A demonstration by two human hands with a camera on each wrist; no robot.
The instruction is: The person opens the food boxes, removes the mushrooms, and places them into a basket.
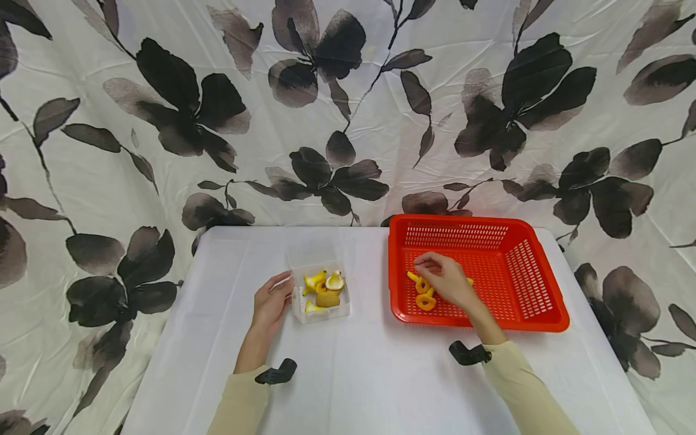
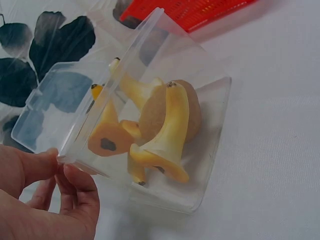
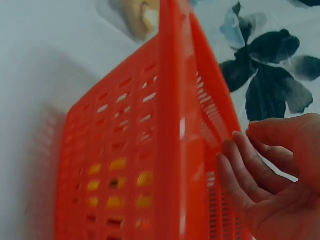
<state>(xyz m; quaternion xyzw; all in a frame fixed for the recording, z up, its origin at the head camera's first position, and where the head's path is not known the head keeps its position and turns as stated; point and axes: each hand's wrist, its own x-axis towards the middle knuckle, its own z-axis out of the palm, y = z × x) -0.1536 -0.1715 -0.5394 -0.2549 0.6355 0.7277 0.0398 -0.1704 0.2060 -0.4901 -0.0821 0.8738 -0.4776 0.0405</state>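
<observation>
A clear plastic box [image 1: 321, 314], its lid [image 1: 312, 249] folded back, holds several yellow trumpet-shaped pieces [image 2: 175, 135] that look like toy mushrooms and a brown oval piece [image 2: 194, 107] like a kiwi or potato. My left hand [image 1: 270, 299] pinches the box's left edge near the hinge between thumb and fingers. Over the left half of the red basket [image 1: 544, 296] hovers my right hand [image 1: 448, 281], its fingers loosely bent, with nothing visible between them in the right wrist view. Below it lie several yellow-orange mushroom-shaped pieces [image 1: 426, 302], partly hidden by the hand.
Both containers stand on a table with a white cloth [image 1: 348, 374], the box left of the basket. Behind the table hangs a floral curtain [image 1: 326, 121]. The basket's raised perforated walls [image 3: 120, 130] surround the pieces inside.
</observation>
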